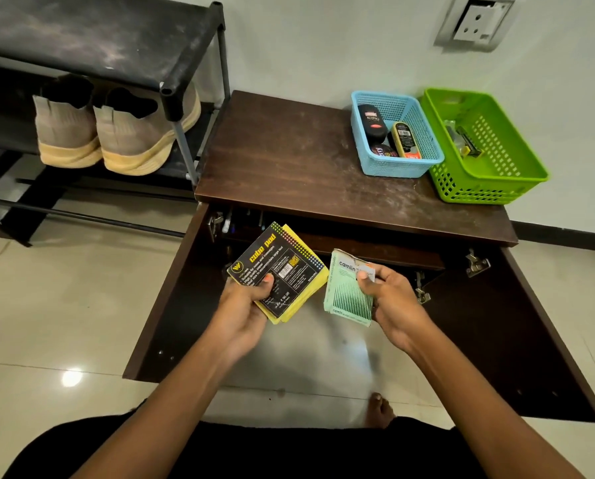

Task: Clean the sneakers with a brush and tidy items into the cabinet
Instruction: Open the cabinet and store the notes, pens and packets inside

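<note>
Down in front of the low cabinet [289, 150], a person crouches with both hands full. The left hand [246, 309] grips a yellow cube pad [277, 271], thumb pressed on its black cover and fingers curled beneath. The right hand [392, 299] pinches a pale green Camlin box [346, 292] by its right edge, thumb on the face.

What matters next is the dark opening [341, 242] under the cabinet top. It lies straight ahead of both hands, just beyond them, between the two doors swung wide. The pad sits tilted, its far corner aimed up towards the left part of the opening. The box stands nearly upright, its long axis pointing at the middle. Neither hand looks clearly nearer, and I'd judge a short push forward would carry either item inside.

The sneakers [116, 133] are well off to the left, side by side on the shoe rack [99, 36], heels outward. I can't pick out a brush anywhere. On the cabinet top sit a blue basket [392, 167] and a green basket [479, 188], touching.
</note>
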### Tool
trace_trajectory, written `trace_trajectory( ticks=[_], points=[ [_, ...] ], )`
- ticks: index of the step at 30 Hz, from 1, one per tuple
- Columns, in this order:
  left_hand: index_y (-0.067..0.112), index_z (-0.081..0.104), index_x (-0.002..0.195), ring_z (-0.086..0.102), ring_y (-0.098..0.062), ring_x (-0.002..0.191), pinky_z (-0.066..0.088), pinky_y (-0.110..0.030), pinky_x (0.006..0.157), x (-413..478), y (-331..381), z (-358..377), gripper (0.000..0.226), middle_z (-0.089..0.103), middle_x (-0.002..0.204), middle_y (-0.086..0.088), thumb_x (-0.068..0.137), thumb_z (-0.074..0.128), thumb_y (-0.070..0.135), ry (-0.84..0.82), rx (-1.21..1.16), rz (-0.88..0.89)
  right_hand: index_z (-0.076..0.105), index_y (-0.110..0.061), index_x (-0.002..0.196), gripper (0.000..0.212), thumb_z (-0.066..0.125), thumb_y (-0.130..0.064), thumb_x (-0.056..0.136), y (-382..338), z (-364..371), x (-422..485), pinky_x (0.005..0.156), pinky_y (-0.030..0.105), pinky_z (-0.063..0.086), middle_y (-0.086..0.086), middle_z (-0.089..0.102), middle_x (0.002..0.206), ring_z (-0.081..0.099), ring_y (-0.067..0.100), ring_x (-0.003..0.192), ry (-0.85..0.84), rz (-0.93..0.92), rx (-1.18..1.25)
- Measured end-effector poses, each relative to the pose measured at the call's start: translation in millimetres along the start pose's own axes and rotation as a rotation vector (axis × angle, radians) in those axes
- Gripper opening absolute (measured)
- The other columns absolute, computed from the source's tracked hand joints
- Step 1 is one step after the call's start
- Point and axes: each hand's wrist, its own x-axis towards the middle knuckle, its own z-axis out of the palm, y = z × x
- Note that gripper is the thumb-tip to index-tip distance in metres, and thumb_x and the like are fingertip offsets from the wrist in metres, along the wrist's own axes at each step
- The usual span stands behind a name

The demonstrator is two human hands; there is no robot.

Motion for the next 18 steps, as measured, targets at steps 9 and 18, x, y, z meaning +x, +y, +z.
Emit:
trace_trajectory(
  ticks=[9,18],
  points=[
    [0.008,0.061,0.103,0.070,-0.018,0.079,0.059,-0.031,0.055,-11.4,24.5,2.3,0.023,0.072,0.092,-0.008,0.088,0.048,-0.005,-0.068,0.117,-0.092,0.057,-0.008,0.116,0.023,0.056,-0.011,0.093,12.8,-21.9,21.8,0.063,0.032,0.054,0.014,0.067,0.102,0.066,0.024,0.082,0.209,-0.008,-0.186],
    [0.003,0.060,0.105,0.069,-0.025,0.073,0.056,-0.033,0.050,6.0,-7.9,-19.4,0.021,0.072,0.085,-0.014,0.088,0.051,-0.007,0.166,0.146,-0.208,0.058,0.003,0.113,0.025,0.052,0.009,0.089,20.8,31.8,135.3,0.061,0.032,0.051,0.019,0.060,0.118,0.062,0.027,0.081,0.198,0.086,0.006]
  ],
)
